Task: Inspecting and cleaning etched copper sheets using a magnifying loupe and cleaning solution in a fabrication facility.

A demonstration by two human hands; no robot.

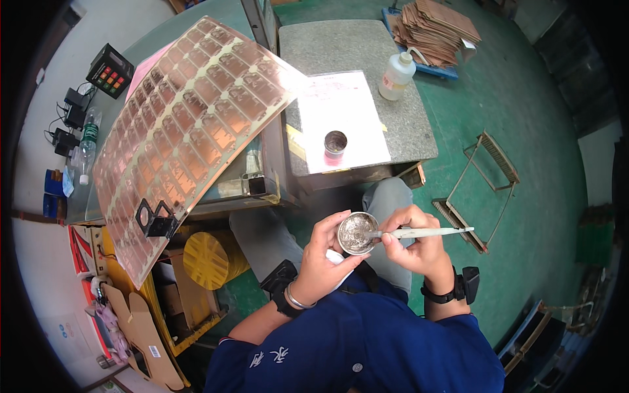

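My left hand (318,272) holds a small round cup (354,247) in front of my lap. The cup's inside is coated with a silvery, grey smear. A piece of white cloth or paper (338,261) shows under the cup, against my left palm. In my right hand (422,247) is a slim, pale-handled brush (436,232), gripped between thumb and fingers. Its working end dips into the cup, so the tip cannot be made out clearly. Another small cup (335,144), dark inside, stands on a white sheet (341,105) on the grey stone-like tabletop (334,39).
A large copper-patterned panel (196,111) lies on the left table, with a black folding magnifier (156,219) at its near end. A translucent squeeze bottle (396,77) stands at the grey table's right. On the floor are a wire rack (485,190) and stacked brown sheets (436,29).
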